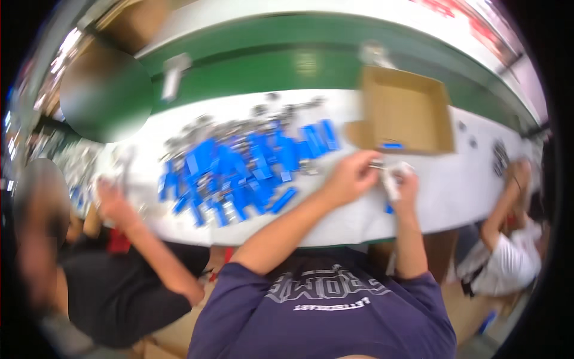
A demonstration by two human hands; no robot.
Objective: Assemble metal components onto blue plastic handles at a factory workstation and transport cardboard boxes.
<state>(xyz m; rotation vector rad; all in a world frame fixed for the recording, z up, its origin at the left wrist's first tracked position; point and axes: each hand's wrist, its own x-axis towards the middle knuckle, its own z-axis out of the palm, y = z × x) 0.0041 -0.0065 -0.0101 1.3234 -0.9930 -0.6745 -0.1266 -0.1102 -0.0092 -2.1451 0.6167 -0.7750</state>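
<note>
Over the white table my left hand point(353, 176) pinches a small shiny metal piece point(376, 163), blurred, its exact kind unclear. Close beside it, my right hand point(408, 188) is closed on a crumpled white cloth point(391, 184), which is next to the metal piece; whether they touch I cannot tell. Part of a blue object point(389, 207) shows below the cloth. Left of my hands spreads a heap of blue-handled or blue-wrapped pieces point(224, 164), mixed with shiny metal parts point(239, 127) along its far side.
An open cardboard box point(412, 107) stands beyond my hands, with a blue piece point(392, 146) at its near edge. A co-worker's arm point(146, 248) reaches over the table at left. Another person's forearm point(505, 194) rests at right, near dark metal parts point(500, 158).
</note>
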